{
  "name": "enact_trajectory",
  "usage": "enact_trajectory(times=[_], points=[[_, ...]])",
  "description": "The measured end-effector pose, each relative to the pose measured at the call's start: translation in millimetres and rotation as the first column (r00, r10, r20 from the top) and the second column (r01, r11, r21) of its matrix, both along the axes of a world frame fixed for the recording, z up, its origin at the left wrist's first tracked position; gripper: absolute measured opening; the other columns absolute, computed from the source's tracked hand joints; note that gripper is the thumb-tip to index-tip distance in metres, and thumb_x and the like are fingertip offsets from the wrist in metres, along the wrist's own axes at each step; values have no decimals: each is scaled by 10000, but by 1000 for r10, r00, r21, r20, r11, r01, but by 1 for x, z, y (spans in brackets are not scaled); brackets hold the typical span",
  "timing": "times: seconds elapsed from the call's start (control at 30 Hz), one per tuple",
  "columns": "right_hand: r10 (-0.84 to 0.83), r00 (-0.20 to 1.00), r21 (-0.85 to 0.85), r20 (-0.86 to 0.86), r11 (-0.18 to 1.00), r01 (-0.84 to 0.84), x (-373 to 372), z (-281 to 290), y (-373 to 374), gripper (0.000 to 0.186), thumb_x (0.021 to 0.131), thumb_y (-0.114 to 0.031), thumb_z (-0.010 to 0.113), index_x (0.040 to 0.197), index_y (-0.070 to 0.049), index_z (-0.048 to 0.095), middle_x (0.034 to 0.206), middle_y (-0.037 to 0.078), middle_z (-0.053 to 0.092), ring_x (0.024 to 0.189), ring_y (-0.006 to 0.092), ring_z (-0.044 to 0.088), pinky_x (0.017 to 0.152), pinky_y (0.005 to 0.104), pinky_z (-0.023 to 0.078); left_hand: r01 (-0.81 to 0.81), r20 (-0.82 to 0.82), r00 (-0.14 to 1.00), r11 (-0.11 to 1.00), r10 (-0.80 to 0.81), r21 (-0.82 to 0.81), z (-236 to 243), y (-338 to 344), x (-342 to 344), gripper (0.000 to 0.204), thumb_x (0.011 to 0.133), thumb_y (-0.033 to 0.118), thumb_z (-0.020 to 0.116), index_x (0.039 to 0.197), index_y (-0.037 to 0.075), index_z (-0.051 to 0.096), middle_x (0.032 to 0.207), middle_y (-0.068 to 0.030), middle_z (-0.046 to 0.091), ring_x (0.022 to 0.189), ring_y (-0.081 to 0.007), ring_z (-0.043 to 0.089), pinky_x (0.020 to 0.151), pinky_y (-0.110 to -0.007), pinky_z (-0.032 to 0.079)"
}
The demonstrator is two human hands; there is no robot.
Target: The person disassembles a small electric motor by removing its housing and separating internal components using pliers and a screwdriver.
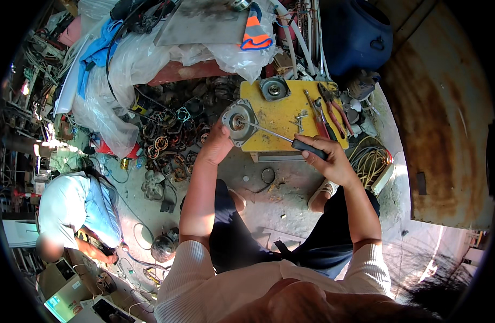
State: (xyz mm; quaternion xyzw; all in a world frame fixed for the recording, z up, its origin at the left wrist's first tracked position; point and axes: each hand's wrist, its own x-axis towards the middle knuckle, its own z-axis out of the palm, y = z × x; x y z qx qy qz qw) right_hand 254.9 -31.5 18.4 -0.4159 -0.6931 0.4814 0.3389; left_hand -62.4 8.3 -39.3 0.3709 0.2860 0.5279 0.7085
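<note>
My left hand (pixel 217 143) grips a square cast-metal cover (pixel 242 109) with a round bore at its centre, holding it tilted over the left side of a low yellow board (pixel 270 113). My right hand (pixel 325 157) is closed on a screwdriver (pixel 274 133) with a dark handle, its tip at the cover's centre. A similar cover (pixel 274 88) lies at the back of the board. To its right lie pliers (pixel 338 116), another screwdriver (pixel 314 107) and several small bolts (pixel 300 120).
Motor parts (pixel 161 140) are heaped left of the board. A person (pixel 75 210) crouches at lower left among cables and boxes. Coiled cable (pixel 366 164) lies at right, below a blue drum (pixel 355 37). A rusty metal panel (pixel 441 124) stands far right. Plastic sheeting (pixel 107 124) covers items behind.
</note>
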Motion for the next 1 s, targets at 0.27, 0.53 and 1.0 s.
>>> enact_trajectory(times=[0.27,0.53,1.0], points=[[11,999,-13,53,1000,-10,6,5,0,358,933,-97,657,1290,-69,651,957,70,665,797,112,567,723,258,460,-4,-252,967,990,40,141,7,4,5,1059,636,506,905,1467,79,408,1399,-63,511,1314,-213,470,1093,-376,375],[-26,980,166,195,986,-7,0,16,-9,387,893,-72,650,1279,-64,650,896,130,639,750,221,611,727,307,490,-37,-347,932,981,103,191,11,3,10,940,696,413,890,1439,78,422,1374,-82,515,1294,-217,478,1083,-381,383],[-178,984,224,-29,958,180,-49,-38,-39,371,928,-79,665,1291,-12,630,863,129,631,761,189,581,726,295,478,-245,-345,874,923,342,295,-4,8,19,807,799,384,798,1433,79,402,1311,-59,538,1201,-187,518,1054,-369,404]])
